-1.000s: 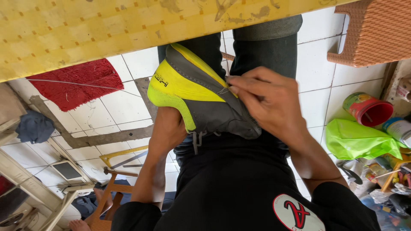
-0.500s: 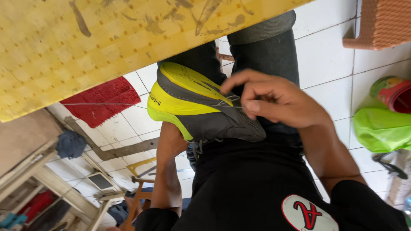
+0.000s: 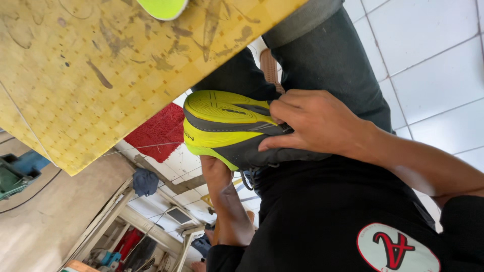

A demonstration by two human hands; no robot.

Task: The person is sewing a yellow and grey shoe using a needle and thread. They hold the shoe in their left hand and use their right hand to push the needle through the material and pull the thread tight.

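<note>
A grey and neon-yellow sports shoe (image 3: 227, 128) lies in my lap, its yellow sole turned up toward the camera. My right hand (image 3: 317, 123) grips the shoe from above, fingers curled over its grey side near the sole's edge. My left hand (image 3: 214, 171) holds the shoe from underneath, mostly hidden behind it; only the wrist and forearm show. I am seated, in dark trousers and a black shirt with a round red and white badge (image 3: 396, 249).
A stained yellow perforated board (image 3: 101, 65) fills the upper left, with a neon-yellow sole piece (image 3: 161, 7) resting on it at the top edge. A red mat (image 3: 159, 131) lies on the white tiled floor (image 3: 433, 70). Wooden frames and clutter sit lower left.
The view has tilted and moved closer. The shoe has been turned so that its yellow sole faces up. My right hand has stayed on its side, my left hand beneath it.
</note>
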